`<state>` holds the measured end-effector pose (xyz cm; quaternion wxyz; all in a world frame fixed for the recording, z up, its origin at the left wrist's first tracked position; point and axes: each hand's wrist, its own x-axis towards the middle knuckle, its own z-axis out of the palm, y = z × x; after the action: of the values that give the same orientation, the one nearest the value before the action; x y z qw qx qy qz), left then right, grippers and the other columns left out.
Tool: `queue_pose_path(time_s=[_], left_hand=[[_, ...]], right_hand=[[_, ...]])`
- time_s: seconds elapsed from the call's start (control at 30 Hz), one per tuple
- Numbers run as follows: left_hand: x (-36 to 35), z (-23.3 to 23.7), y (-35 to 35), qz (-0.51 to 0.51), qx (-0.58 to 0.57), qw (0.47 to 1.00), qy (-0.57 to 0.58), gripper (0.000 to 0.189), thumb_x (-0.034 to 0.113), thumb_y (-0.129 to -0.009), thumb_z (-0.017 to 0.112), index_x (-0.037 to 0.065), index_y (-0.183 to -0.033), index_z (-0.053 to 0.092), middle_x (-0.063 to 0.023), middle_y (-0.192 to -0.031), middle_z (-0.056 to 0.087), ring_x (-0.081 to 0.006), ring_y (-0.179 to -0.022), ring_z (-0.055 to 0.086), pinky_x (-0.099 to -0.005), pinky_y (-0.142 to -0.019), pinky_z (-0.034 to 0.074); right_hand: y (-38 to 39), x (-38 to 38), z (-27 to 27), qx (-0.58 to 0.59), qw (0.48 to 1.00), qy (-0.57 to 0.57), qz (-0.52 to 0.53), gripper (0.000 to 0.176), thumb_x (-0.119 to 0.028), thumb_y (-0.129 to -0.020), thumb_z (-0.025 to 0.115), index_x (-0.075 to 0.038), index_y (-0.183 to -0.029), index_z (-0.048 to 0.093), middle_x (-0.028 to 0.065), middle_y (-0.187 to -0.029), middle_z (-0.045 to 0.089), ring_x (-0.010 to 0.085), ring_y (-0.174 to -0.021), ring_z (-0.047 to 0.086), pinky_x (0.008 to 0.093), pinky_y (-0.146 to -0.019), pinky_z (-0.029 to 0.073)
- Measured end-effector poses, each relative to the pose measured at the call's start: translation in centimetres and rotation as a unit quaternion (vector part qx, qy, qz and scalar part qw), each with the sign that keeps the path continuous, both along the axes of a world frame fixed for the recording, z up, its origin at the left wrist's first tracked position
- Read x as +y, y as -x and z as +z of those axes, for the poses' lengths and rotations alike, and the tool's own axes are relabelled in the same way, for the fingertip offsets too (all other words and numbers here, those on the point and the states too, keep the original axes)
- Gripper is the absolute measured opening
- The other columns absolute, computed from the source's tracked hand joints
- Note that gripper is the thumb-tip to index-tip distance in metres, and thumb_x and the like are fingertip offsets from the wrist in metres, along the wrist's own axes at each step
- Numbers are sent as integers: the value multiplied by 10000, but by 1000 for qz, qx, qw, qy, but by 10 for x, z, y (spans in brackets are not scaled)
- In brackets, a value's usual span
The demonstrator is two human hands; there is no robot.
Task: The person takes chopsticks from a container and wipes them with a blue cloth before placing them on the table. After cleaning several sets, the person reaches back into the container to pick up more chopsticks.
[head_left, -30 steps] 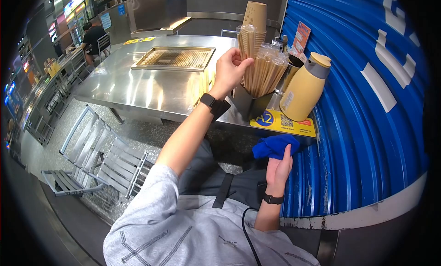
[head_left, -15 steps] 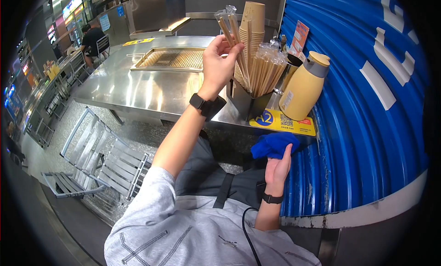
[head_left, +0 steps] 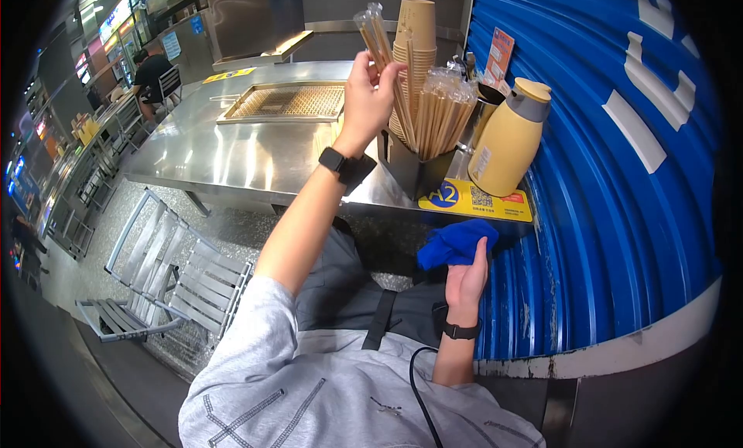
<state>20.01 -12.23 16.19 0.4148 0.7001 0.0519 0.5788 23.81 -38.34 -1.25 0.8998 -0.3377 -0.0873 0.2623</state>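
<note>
My left hand (head_left: 370, 96) is closed round several wrapped chopsticks (head_left: 379, 42), whose lower ends reach into a dark holder (head_left: 414, 169). More wrapped chopsticks (head_left: 444, 119) stand in that holder. Just behind them rises a tall stack of paper cups (head_left: 416, 30). My right hand (head_left: 467, 282), palm up and below the table edge, holds a blue cloth (head_left: 457, 243). A yellow jug (head_left: 509, 142) with a grey neck stands right of the holder. In front of the jug lies a yellow A2 card (head_left: 480, 200).
A grill tray (head_left: 286, 101) is set in the steel table (head_left: 209, 162). Grey folding chairs (head_left: 201, 285) stand at the left. A blue corrugated shutter (head_left: 596, 239) borders the right side. Farther back, a person in black (head_left: 151, 76) sits on a chair.
The view has shifted slightly. My left hand still holds the chopsticks, their tops now a little more to the left of the cup stack. My right hand keeps the blue cloth.
</note>
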Motion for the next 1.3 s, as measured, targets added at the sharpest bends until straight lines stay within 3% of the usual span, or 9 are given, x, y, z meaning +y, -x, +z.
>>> queue_pose_path(time_s=[0.3,0.37,0.5,0.67,0.83,0.93,0.97,1.13,1.3], left_hand=[[0,17,-6,-83,-3,996,15,189,100,-973,523,-1,-1110,439,-153,-1053,668,-171,-837,670,-274,-736,556],[-2,19,-2,-100,-59,993,13,191,105,-976,520,-2,-1111,435,-172,-1070,663,-186,-832,677,-274,-732,564],[-28,34,27,-67,-128,989,-25,203,109,-960,558,-5,-1090,452,-207,-1077,661,-214,-804,693,-293,-717,580],[-77,13,67,-159,-18,985,60,243,48,-918,610,-20,-1115,486,-167,-1028,683,-173,-809,686,-282,-712,578],[-113,-51,60,-258,146,940,169,284,59,-918,613,-14,-1159,482,-174,-1073,674,-190,-821,691,-293,-728,581],[-113,-79,47,-275,156,933,169,269,63,-923,608,-3,-1154,487,-167,-1094,667,-169,-848,685,-281,-737,577],[-112,-78,48,-282,167,923,202,268,61,-924,606,-3,-1155,487,-163,-1093,667,-168,-866,682,-280,-745,575],[-106,-94,53,-279,149,911,266,274,73,-928,604,-5,-1164,488,-146,-1144,648,-154,-973,645,-267,-844,529],[-115,-137,82,-86,234,957,148,220,103,-914,638,18,-1077,517,-29,-953,637,-54,-788,583,-198,-709,471]], right_hand=[[-5,0,-10,9,1000,10,19,387,-376,-1008,440,-61,-1192,567,90,-1114,654,221,-1032,609,376,-947,428],[-9,-2,-17,-8,999,1,53,398,-371,-1006,445,-86,-1270,531,77,-1227,610,224,-1149,553,388,-1023,377],[-5,-2,-7,-1,1000,-25,10,453,-418,-1011,406,-64,-1274,511,95,-1198,607,223,-1115,564,379,-997,388],[-1,-2,-4,-108,992,-59,23,564,-493,-996,376,-98,-1397,404,75,-1369,489,226,-1262,447,397,-1075,305],[19,1,-5,-250,965,33,77,497,-379,-1015,418,-27,-1366,420,94,-1300,526,182,-1177,509,356,-1040,359],[35,10,7,-302,940,116,105,326,-173,-939,609,7,-1196,519,13,-1024,587,46,-889,513,210,-792,432],[33,13,2,-309,937,126,106,302,-165,-910,652,16,-1127,544,6,-911,613,53,-793,540,220,-717,457],[32,14,-1,-340,924,152,86,221,-171,-917,642,10,-1023,573,11,-809,621,56,-713,556,221,-636,464],[32,19,-7,-245,960,131,33,187,-164,-927,632,-8,-1014,577,11,-850,625,53,-748,565,208,-671,465]])
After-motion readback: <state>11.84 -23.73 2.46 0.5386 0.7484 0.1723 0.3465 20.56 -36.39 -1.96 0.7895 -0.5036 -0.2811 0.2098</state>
